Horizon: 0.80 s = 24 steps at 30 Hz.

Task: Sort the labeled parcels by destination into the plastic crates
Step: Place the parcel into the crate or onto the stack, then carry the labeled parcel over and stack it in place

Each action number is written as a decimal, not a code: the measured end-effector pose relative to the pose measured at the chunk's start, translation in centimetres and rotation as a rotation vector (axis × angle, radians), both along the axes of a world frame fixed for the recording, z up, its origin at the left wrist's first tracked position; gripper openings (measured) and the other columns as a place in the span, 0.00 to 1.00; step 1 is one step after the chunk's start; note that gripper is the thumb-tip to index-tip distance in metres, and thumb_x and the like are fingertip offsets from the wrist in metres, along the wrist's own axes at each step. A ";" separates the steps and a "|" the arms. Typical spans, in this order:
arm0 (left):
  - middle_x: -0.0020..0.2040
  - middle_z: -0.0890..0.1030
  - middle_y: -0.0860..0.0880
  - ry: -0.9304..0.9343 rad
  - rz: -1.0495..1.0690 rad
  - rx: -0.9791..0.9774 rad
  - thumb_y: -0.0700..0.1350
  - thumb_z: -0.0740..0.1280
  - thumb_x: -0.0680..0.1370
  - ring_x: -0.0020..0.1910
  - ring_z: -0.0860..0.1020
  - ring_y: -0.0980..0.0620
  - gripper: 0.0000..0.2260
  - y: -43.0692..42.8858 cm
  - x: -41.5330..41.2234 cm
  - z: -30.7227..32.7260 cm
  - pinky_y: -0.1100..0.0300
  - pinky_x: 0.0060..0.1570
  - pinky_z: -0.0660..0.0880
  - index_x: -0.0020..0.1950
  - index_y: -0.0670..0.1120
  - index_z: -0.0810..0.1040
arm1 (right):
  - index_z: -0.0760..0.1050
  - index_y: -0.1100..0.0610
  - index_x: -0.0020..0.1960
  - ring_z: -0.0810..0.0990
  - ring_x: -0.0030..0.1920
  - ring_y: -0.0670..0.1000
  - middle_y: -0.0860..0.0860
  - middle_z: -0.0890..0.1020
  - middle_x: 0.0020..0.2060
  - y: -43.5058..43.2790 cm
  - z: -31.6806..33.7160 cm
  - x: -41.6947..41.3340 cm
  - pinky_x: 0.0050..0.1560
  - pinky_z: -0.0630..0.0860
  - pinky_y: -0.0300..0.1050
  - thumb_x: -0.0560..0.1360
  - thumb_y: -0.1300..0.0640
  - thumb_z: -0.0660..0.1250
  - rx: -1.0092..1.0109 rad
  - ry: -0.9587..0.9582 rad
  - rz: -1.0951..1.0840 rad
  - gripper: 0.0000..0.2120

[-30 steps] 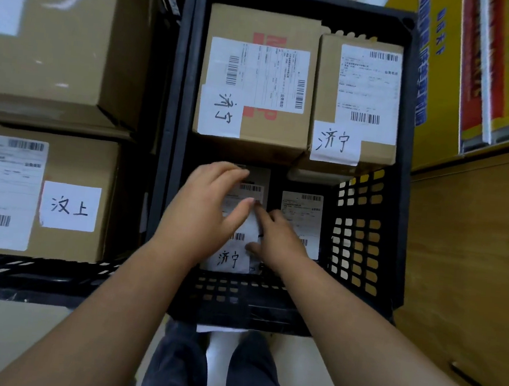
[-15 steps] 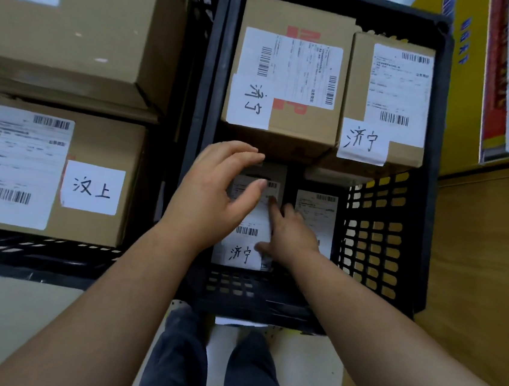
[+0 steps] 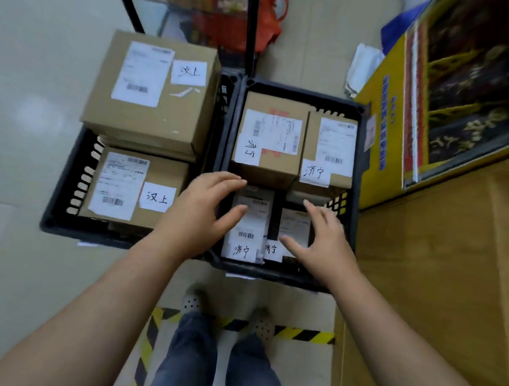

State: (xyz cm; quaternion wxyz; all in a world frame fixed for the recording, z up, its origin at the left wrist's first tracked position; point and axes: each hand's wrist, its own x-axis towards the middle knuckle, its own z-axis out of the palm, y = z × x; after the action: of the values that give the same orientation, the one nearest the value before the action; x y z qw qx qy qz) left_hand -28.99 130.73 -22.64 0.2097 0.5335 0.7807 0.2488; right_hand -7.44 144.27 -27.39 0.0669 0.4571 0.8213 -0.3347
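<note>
Two black plastic crates stand side by side on the floor. The right crate [image 3: 356,184] holds two cardboard parcels at the back [image 3: 269,159] [image 3: 331,138] and two small labelled parcels at the front [image 3: 248,223] [image 3: 295,228], all tagged 济宁. The left crate [image 3: 64,198] holds two brown boxes [image 3: 150,94] [image 3: 160,176] tagged 汶上. My left hand [image 3: 196,215] hovers with relaxed fingers over the left front of the right crate. My right hand [image 3: 324,244] hovers over the right front parcel, fingers spread. Neither hand holds anything.
A wooden cabinet [image 3: 442,275] stands to the right, with a yellow carton [image 3: 378,136] behind it. A black shelf frame [image 3: 251,29] and a red bag [image 3: 265,14] stand at the back. Yellow-black hazard tape [image 3: 295,334] crosses the floor by my feet.
The view has pulled back and up. Both hands have lifted off the small front parcel and moved apart; the parcel now lies in the right crate.
</note>
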 end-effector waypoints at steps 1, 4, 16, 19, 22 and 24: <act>0.66 0.76 0.50 0.014 -0.004 0.017 0.59 0.60 0.77 0.67 0.71 0.52 0.25 -0.2 0.4 2.3 0.60 0.69 0.65 0.68 0.47 0.76 | 0.55 0.43 0.80 0.59 0.75 0.49 0.45 0.61 0.74 -0.2 2.7 0.2 0.69 0.68 0.51 0.74 0.36 0.68 0.029 0.020 0.022 0.40; 0.66 0.76 0.49 0.076 -0.025 0.100 0.58 0.62 0.77 0.66 0.72 0.51 0.24 0.1 1.5 9.4 0.60 0.68 0.66 0.67 0.45 0.77 | 0.59 0.44 0.78 0.61 0.73 0.47 0.43 0.63 0.72 -0.1 10.6 1.0 0.68 0.68 0.48 0.74 0.35 0.67 0.143 0.103 0.038 0.37; 0.69 0.72 0.53 0.119 -0.284 0.392 0.58 0.68 0.77 0.69 0.67 0.54 0.24 6.3 4.6 27.1 0.56 0.70 0.65 0.71 0.51 0.73 | 0.64 0.44 0.75 0.65 0.70 0.49 0.45 0.66 0.70 0.6 31.2 5.2 0.69 0.69 0.52 0.72 0.32 0.66 0.477 0.356 -0.256 0.35; 0.71 0.71 0.54 0.069 -0.430 0.407 0.60 0.67 0.77 0.69 0.68 0.54 0.26 8.3 5.4 28.7 0.58 0.69 0.64 0.72 0.53 0.72 | 0.64 0.43 0.75 0.63 0.69 0.44 0.43 0.65 0.70 -1.6 33.5 7.4 0.65 0.64 0.43 0.75 0.37 0.68 0.529 0.360 -0.413 0.32; 0.71 0.70 0.54 -0.023 -0.580 0.426 0.65 0.63 0.75 0.70 0.68 0.53 0.29 9.5 7.2 29.6 0.51 0.70 0.67 0.72 0.53 0.71 | 0.65 0.40 0.74 0.63 0.67 0.41 0.41 0.65 0.70 -4.8 34.7 9.9 0.65 0.64 0.43 0.74 0.36 0.68 0.588 0.336 -0.605 0.30; 0.72 0.69 0.54 -0.035 -0.708 0.430 0.63 0.64 0.76 0.71 0.66 0.53 0.28 9.5 9.4 30.1 0.48 0.71 0.67 0.73 0.53 0.71 | 0.67 0.41 0.74 0.63 0.66 0.39 0.40 0.65 0.69 -7.6 35.3 11.6 0.68 0.66 0.44 0.74 0.37 0.69 0.649 0.317 -0.745 0.30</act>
State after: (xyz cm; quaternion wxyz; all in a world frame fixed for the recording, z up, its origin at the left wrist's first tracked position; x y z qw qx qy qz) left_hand -19.61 140.26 7.50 0.1796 0.7963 0.4756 0.3278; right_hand 4.11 136.64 7.92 -0.3274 0.6594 0.6644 -0.1288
